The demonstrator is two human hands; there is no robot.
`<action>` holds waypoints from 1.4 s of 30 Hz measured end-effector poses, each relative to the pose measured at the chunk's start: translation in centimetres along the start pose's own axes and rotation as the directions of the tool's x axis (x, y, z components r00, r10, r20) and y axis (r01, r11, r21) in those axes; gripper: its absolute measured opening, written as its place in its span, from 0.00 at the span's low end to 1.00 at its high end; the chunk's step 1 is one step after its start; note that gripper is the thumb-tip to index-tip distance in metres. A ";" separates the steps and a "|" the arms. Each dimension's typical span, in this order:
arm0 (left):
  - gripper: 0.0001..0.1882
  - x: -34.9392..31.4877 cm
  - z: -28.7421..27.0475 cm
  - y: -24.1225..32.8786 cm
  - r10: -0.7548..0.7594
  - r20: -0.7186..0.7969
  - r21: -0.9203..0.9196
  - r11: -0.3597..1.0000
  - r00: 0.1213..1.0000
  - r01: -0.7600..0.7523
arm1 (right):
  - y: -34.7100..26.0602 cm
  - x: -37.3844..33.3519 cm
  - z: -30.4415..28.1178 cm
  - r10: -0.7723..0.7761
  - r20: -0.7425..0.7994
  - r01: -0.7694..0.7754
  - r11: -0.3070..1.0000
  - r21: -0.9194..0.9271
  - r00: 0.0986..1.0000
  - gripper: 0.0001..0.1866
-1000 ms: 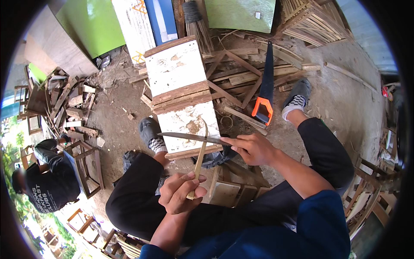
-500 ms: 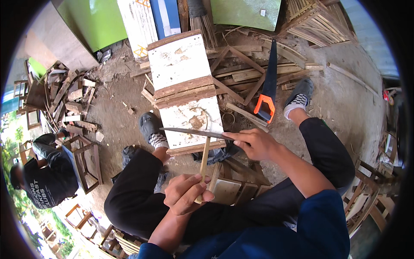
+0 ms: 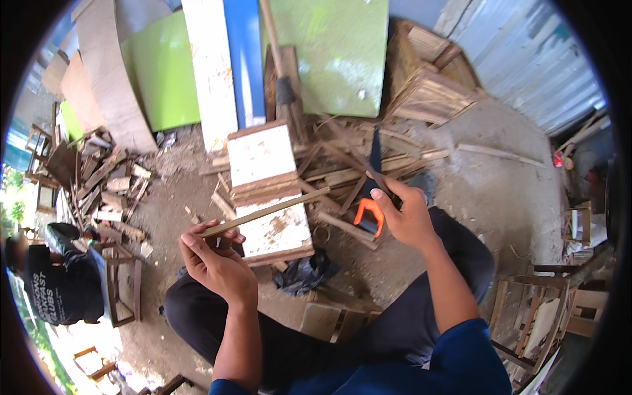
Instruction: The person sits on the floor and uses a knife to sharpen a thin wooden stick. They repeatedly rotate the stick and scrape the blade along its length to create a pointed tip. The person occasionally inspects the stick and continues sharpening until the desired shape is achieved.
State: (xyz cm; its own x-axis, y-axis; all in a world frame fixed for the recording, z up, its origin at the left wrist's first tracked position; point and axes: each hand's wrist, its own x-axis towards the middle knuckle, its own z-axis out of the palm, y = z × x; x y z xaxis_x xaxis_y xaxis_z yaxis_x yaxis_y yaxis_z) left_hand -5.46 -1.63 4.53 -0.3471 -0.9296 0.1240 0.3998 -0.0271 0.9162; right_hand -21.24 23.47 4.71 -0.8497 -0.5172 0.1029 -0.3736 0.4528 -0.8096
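My left hand point(image 3: 220, 263) grips one end of a thin wooden strip point(image 3: 276, 212), which slants up to the right above a white worn board point(image 3: 262, 155) with brown wooden crosspieces. My right hand point(image 3: 407, 214) is closed on a long, dark, tapered blade point(image 3: 341, 139), smeared by motion and pointing away to the upper left. Whether it is a knife or a file I cannot tell. Strip and blade are apart. Beyond my right hand lies a handsaw point(image 3: 370, 212) with an orange handle, its dark blade partly hidden by my fingers.
Scrap wood point(image 3: 108, 187) is heaped at the left, near a seated person point(image 3: 62, 283) in dark clothes. Green panels point(image 3: 339, 52) and a blue board point(image 3: 243, 66) lean at the back. A black plastic bag point(image 3: 308, 271) lies before my legs. Wooden frames point(image 3: 533, 316) stand at the right.
My left hand has moved left and up, tilting the strip from near upright to slanting right. The blade has left the strip and swung from pointing left to pointing away. My view has tipped upward.
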 end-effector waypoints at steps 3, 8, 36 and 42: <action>0.18 -1.1 2.3 -0.8 -0.105 0.062 -0.171 0.979 0.993 0.114 | -2.1 -2.0 -3.3 0.308 -0.094 -0.235 0.859 0.455 0.947 0.17; 0.16 -3.1 4.4 -2.2 -0.204 0.218 -0.258 0.931 0.954 0.258 | -2.8 -5.1 -4.9 0.464 -0.297 -0.202 0.759 0.619 0.834 0.12; 0.22 -5.3 7.3 -2.7 -0.181 0.654 -0.251 0.864 0.735 0.436 | -1.3 -5.5 -7.2 0.339 -0.343 0.049 0.645 0.763 0.876 0.12; 0.20 -5.4 7.5 -2.8 -0.222 0.641 -0.243 0.850 0.735 0.468 | -1.1 -5.5 -7.3 0.328 -0.358 0.069 0.646 0.760 0.874 0.10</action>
State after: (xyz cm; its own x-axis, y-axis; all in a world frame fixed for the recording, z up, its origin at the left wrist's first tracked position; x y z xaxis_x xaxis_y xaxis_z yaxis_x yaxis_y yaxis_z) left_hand -11.08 6.23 4.19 -0.8874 -0.4418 0.1318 0.3831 -0.5474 0.7440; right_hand -18.84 31.14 9.21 -0.9986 -0.0429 0.0311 -0.0171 -0.2957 -0.9551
